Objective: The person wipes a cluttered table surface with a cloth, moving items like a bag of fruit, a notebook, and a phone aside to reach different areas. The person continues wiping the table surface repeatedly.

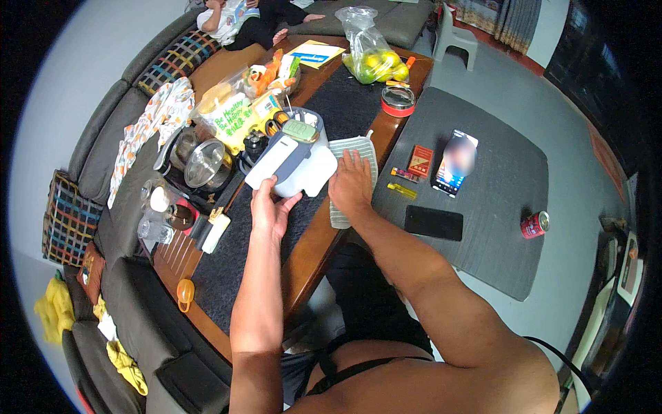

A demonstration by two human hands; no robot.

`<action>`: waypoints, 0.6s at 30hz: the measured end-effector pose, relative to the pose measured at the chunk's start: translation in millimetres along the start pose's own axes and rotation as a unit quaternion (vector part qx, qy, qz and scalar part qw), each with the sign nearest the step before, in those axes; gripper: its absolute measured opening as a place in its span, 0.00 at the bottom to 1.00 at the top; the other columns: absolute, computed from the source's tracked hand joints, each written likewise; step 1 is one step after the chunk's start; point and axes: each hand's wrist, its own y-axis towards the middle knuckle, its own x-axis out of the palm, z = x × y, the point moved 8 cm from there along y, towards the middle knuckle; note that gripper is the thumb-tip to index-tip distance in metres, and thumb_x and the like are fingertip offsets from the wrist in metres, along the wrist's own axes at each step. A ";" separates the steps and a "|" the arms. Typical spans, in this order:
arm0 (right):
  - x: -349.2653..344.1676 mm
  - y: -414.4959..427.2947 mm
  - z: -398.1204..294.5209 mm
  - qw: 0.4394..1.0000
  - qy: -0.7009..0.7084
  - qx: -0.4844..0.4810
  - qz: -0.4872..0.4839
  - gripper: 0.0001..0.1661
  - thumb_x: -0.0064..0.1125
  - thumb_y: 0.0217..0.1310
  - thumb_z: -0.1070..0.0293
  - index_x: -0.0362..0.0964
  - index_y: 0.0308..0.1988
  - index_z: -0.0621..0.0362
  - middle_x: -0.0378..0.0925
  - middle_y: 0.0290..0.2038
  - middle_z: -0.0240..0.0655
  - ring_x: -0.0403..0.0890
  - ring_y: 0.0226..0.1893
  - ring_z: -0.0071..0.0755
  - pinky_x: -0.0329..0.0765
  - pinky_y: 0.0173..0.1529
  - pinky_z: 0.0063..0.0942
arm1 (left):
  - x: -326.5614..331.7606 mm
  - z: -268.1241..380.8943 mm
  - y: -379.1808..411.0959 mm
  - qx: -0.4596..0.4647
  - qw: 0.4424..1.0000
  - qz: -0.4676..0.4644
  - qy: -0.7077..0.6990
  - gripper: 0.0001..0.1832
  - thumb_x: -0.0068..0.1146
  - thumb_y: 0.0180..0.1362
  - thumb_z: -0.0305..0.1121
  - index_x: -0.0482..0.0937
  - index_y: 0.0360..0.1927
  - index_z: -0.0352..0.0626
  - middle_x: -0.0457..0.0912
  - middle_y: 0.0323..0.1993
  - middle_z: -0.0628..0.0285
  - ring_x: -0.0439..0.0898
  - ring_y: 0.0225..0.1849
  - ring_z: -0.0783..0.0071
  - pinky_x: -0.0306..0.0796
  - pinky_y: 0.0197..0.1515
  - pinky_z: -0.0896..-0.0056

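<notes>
My left hand [271, 209] grips the near end of a white and grey plastic storage box [310, 171], thumb on top and fingers at its lower edge. A small greenish oval device [300, 131] lies on the box's top, and orange-handled scissors [275, 123] stick up at its far left side. My right hand [351, 183] presses palm down on a folded, grey-green striped cloth [340, 217], just right of the box. The cloth lies over the wooden table's edge [310, 253]. Whether the box's base touches the table is hidden.
Left of the box stand a glass-lidded pot [208, 163] and a bread bag [230, 121]. Fruit in a plastic bag [375, 64] sits farther back. The grey side table [491, 248] holds phones [433, 223], lighters [402, 190] and a can [535, 224]. A person [227, 23] sits on the sofa.
</notes>
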 end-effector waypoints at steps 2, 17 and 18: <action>1.1 -12.9 -6.4 1.000 0.000 0.011 0.006 0.32 0.52 0.73 0.59 0.73 0.67 0.70 0.64 0.77 0.52 0.56 0.81 0.56 0.46 0.84 0.56 | 3.1 -0.8 1.7 0.002 1.000 -0.006 -0.004 0.39 0.63 0.66 0.40 0.60 0.75 0.39 0.64 0.68 0.40 0.74 0.66 0.37 0.84 0.59 0.36; -0.3 -84.1 -51.9 0.999 0.013 0.036 0.023 0.36 0.56 0.70 0.58 0.70 0.68 0.74 0.62 0.78 0.57 0.55 0.81 0.59 0.45 0.84 0.57 | 4.3 -6.5 19.2 0.009 0.998 -0.047 -0.048 0.35 0.63 0.66 0.36 0.64 0.73 0.38 0.67 0.68 0.48 0.73 0.68 0.45 0.83 0.60 0.32; 1.5 -86.7 -52.0 0.999 0.014 0.037 0.023 0.36 0.56 0.70 0.59 0.70 0.68 0.74 0.62 0.78 0.57 0.55 0.81 0.59 0.45 0.84 0.57 | 4.7 -6.7 17.8 0.012 0.998 -0.038 -0.043 0.34 0.63 0.66 0.35 0.64 0.73 0.39 0.67 0.68 0.49 0.73 0.69 0.46 0.82 0.61 0.31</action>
